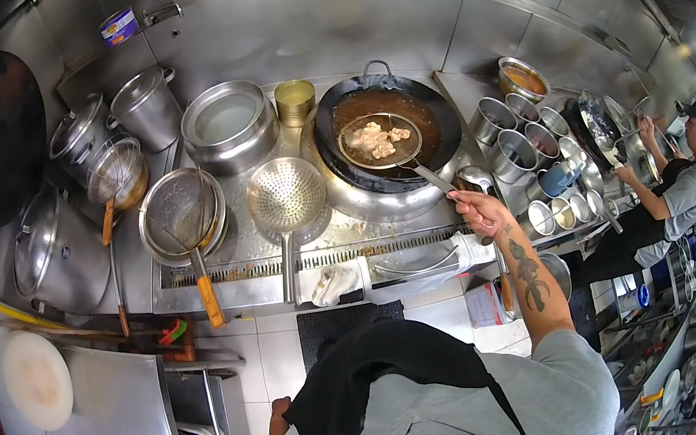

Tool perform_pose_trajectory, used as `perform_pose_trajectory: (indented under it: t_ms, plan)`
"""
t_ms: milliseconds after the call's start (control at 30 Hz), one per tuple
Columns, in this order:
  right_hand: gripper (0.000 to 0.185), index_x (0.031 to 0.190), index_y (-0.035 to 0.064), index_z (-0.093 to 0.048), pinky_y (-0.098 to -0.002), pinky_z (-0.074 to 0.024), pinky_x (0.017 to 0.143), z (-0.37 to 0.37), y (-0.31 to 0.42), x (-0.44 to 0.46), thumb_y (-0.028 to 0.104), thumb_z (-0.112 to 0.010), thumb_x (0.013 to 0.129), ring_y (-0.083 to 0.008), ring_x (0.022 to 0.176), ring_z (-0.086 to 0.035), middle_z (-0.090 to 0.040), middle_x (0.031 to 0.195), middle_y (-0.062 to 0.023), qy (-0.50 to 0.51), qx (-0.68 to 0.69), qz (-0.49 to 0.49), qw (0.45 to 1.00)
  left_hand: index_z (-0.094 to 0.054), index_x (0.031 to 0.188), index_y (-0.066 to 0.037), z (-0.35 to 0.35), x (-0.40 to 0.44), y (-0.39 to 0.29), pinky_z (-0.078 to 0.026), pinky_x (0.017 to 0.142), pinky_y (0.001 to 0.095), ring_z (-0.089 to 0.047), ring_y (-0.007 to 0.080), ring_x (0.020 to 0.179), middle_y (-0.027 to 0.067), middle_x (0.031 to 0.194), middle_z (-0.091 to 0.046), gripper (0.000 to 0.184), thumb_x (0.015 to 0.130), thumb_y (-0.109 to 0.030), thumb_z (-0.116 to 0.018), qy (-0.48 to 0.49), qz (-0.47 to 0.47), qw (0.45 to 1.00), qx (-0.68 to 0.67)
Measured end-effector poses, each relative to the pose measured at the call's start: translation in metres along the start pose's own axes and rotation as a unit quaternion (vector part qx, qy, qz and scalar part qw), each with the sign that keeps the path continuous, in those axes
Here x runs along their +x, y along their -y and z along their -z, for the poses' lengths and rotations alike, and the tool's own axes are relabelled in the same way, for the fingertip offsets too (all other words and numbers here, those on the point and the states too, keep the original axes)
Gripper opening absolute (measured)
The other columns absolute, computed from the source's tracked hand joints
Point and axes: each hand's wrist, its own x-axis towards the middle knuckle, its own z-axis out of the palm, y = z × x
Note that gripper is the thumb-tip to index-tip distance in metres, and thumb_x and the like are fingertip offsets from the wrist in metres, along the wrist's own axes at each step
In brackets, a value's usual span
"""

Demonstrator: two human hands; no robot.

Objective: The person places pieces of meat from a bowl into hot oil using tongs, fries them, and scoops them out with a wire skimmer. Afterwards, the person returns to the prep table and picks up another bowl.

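Observation:
My right hand point(483, 214) is closed around the handle of a round mesh strainer point(406, 150). Several pale, lumpy pieces of food point(376, 137) sit in the strainer; their kind I cannot make out. It is over a large black wok point(443, 112) with brown oil point(350, 110) in it. Whether the mesh touches the oil is unclear. Low at my side, away from the stove, is my left hand point(277, 416), with only a small part showing and its fingers hidden. A perforated metal ladle point(286, 192) lies on the counter left of the wok.
Left of the wok stand an open tin point(295, 100), a wide metal pot point(231, 136) and a wire strainer over a bowl point(181, 216). Metal containers point(512, 152) crowd the right side. A folded white cloth point(333, 285) lies on the front edge. Farther right, a co-worker point(673, 189) stands at another wok.

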Motion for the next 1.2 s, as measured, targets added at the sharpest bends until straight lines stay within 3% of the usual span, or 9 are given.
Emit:
perform_pose_trajectory:
  t_ms: [200,433,567,900,1067,1200]
  plan:
    - [0.022,0.115,0.0055,-0.051,-0.0188,-0.0288,0.029,-0.018,-0.002,0.037,0.017,-0.040,0.100,-0.0051,0.037,-0.037,-0.050,0.067,0.0006,0.000,0.050,-0.014,0.999,-0.061,0.069,0.001,0.002,0.000,-0.003,-0.046,0.058,0.0398,-0.061,0.0312,0.066,0.0195,0.068,-0.060,0.023,0.075,-0.021,-0.058,-0.004,-0.001,1.000,0.000]
    - [0.009,0.100,0.0076,-0.050,-0.0191,-0.0274,0.029,-0.026,-0.002,0.087,0.016,-0.046,0.097,-0.0041,0.039,-0.038,-0.050,0.065,0.0024,0.049,0.115,0.005,0.992,-0.061,0.070,0.001,-0.004,-0.007,0.005,-0.046,0.059,0.0395,-0.061,0.0312,0.067,0.0194,0.068,-0.060,0.023,0.075,-0.021,-0.059,-0.009,-0.002,1.000,-0.006]
    - [0.009,0.101,0.0090,-0.050,-0.0193,-0.0275,0.031,-0.033,-0.003,0.104,0.015,-0.046,0.097,-0.0044,0.041,-0.039,-0.051,0.065,0.0018,0.043,0.142,0.018,0.989,-0.061,0.070,0.001,-0.008,-0.011,0.008,-0.046,0.059,0.0393,-0.061,0.0312,0.067,0.0194,0.068,-0.061,0.023,0.075,-0.022,-0.059,-0.010,0.001,1.000,-0.007]
    - [0.009,0.098,0.0086,-0.051,-0.0207,-0.0256,0.030,-0.056,0.014,0.103,0.017,-0.048,0.096,-0.0081,0.040,-0.040,-0.054,0.065,-0.0031,-0.017,0.019,0.098,0.995,-0.062,0.071,0.001,0.000,-0.010,0.006,-0.046,0.059,0.0388,-0.062,0.0313,0.068,0.0194,0.069,-0.061,0.024,0.076,-0.022,-0.060,-0.014,0.001,1.000,-0.003]
    - [0.021,0.114,0.0084,-0.050,-0.0209,-0.0259,0.028,-0.065,0.010,0.061,0.020,-0.044,0.098,-0.0097,0.037,-0.039,-0.054,0.068,-0.0045,-0.007,-0.001,0.176,0.984,-0.062,0.072,0.001,0.003,-0.008,0.005,-0.046,0.059,0.0386,-0.062,0.0313,0.069,0.0194,0.069,-0.061,0.024,0.076,-0.022,-0.060,-0.020,-0.008,1.000,0.000]
    - [0.019,0.113,0.0134,-0.052,-0.0202,-0.0240,0.026,-0.069,-0.027,0.034,0.022,-0.045,0.098,-0.0074,0.038,-0.039,-0.052,0.069,-0.0027,-0.068,0.000,0.173,0.982,-0.062,0.072,0.001,0.001,-0.005,0.005,-0.046,0.059,0.0384,-0.062,0.0313,0.069,0.0193,0.070,-0.061,0.024,0.076,-0.022,-0.060,-0.021,-0.012,1.000,-0.003]
